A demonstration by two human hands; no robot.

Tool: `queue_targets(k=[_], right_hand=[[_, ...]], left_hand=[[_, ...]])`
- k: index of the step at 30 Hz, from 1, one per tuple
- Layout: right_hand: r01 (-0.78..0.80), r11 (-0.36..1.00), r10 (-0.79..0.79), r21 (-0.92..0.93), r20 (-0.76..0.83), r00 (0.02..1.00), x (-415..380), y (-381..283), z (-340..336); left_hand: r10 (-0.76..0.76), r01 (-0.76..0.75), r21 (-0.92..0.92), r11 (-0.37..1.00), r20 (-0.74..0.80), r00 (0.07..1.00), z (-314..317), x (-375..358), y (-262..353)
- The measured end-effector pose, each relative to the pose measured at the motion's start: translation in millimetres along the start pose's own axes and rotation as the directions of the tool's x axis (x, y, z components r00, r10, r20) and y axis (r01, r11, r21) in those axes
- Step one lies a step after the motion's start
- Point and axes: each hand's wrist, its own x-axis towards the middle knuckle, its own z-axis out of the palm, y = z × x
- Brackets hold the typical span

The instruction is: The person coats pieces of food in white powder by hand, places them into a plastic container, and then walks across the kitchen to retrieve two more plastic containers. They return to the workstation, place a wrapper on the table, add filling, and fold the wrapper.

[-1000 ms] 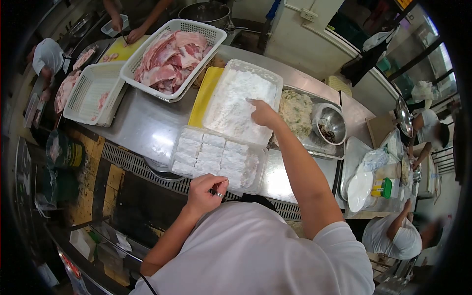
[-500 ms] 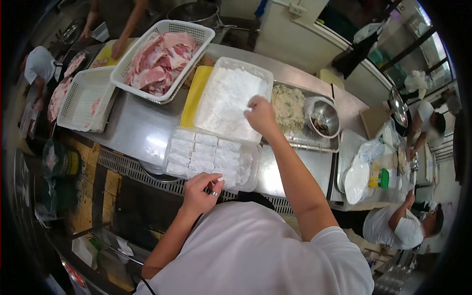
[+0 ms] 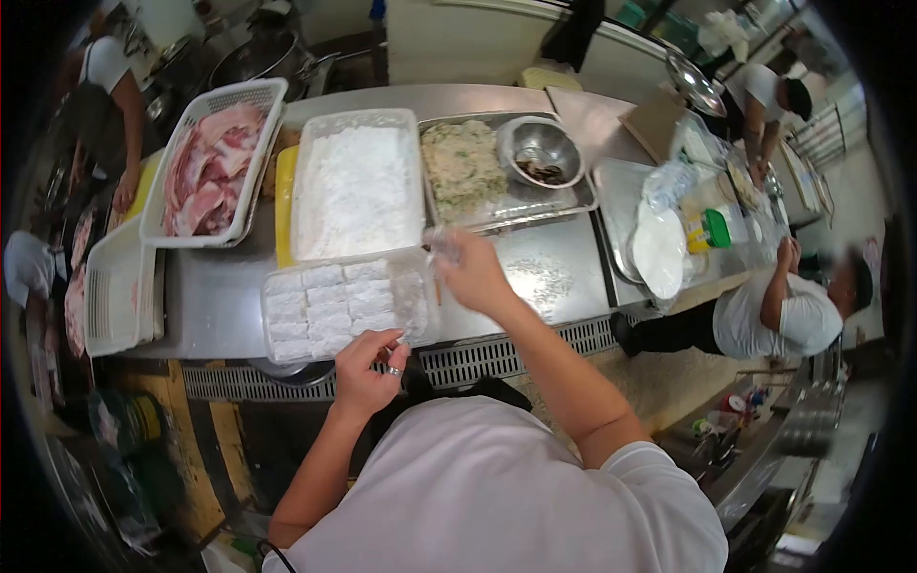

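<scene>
A steel counter (image 3: pixel 205 310) runs across the kitchen, bordered by a slotted grate (image 3: pixel 478 364).

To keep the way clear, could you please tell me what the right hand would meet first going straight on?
Probably the near right corner of the tub of white powder; the right hand's height above its rim is unclear.

Bench (image 3: pixel 212 306): metal, smooth, glossy w/ bright reflections. Powder tub (image 3: pixel 298 181): translucent plastic; powder (image 3: pixel 351 181) matt white, lumpy. Lower tub (image 3: pixel 432 296): clear plastic, shiny; coated pcs (image 3: pixel 327 298) matt, rough. Meat basket (image 3: pixel 158 212): white perforated plastic; meat (image 3: pixel 215 167) moist-looking. Tray (image 3: pixel 542 212): shiny metal; mix (image 3: pixel 465 162) rough, lumpy. Bowl (image 3: pixel 546 145): polished metal. Shirt (image 3: pixel 497 477): white matt cloth. Ring (image 3: pixel 394 371): shiny metal.
</scene>
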Motion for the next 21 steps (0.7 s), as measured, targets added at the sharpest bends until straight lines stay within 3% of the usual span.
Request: queue_targets(k=[6,11,16,21], right_hand=[[-0.22,0.966,0.209,0.134,0.086,0.974,-140.4,-0.1,-57.2],[-0.189,0.98,0.193,0.06,-0.088,0.977,-252.6,11.3,-126.1],[-0.253,0.968,0.234,-0.001,-0.367,0.9,-364.8,25.9,-200.0],[-0.391,0.92,0.269,-0.03,-0.679,0.684,-481.6,36.8,-259.9]], left_hand=[[-0.138,0.146,-0.078,0.986,0.105,0.985,66.1,-13.1,32.2],[-0.012,0.045,-0.082,0.996,0.36,0.933,152.0,-26.5,82.7],[0.147,-0.119,-0.088,0.989,0.651,0.745,257.2,-42.6,160.4],[0.387,-0.201,-0.331,0.922,0.764,0.517,371.3,-87.4,244.5]])
